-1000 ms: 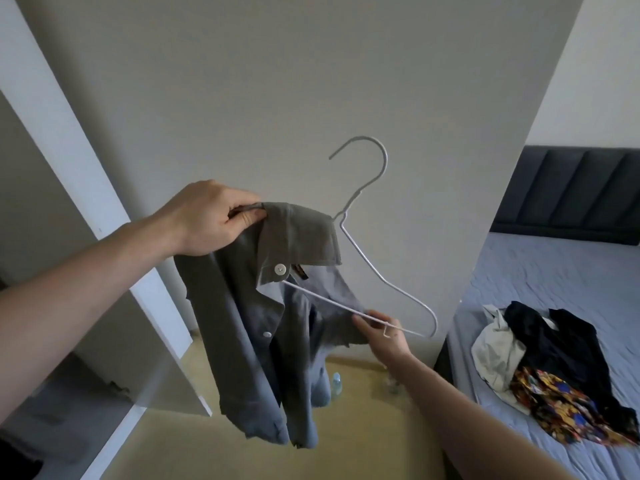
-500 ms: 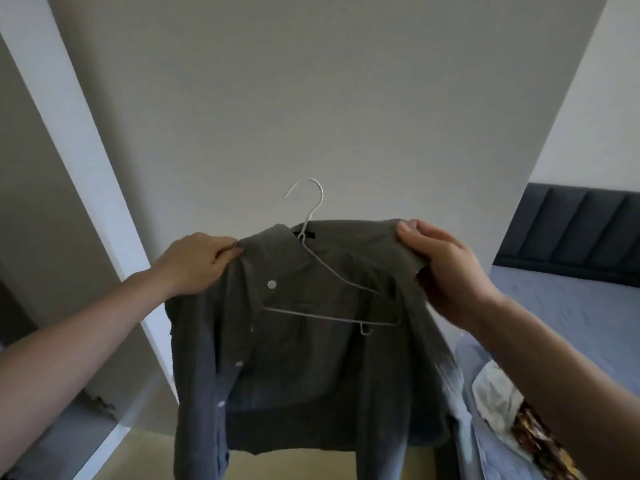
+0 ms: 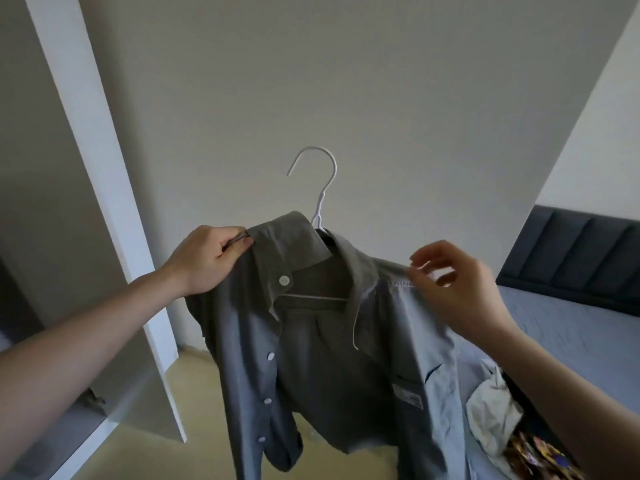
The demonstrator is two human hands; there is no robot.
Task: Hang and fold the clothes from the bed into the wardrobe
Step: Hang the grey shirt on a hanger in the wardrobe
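Observation:
A grey button-up shirt (image 3: pixel 322 368) hangs in front of me on a white wire hanger (image 3: pixel 320 188), whose hook sticks up above the collar. My left hand (image 3: pixel 207 261) grips the shirt's left shoulder next to the collar. My right hand (image 3: pixel 450 289) is at the right shoulder seam, thumb and forefinger pinching the fabric edge while the other fingers spread apart. The hanger's lower bar shows inside the open collar. More clothes (image 3: pixel 498 414) lie in a pile on the bed (image 3: pixel 568 327) at the lower right.
The white wardrobe door (image 3: pixel 104 188) stands open at the left, with the wardrobe's interior (image 3: pixel 31 209) behind it. A plain wall fills the middle. A dark padded headboard (image 3: pixel 581 254) is at the right. Yellowish floor (image 3: pixel 194 455) shows below the shirt.
The hanger has gone fully into the shirt, and both shoulders now sit on it. My right hand has loosened from a full grip to a fingertip pinch on the right shoulder. The shirt hangs more squarely.

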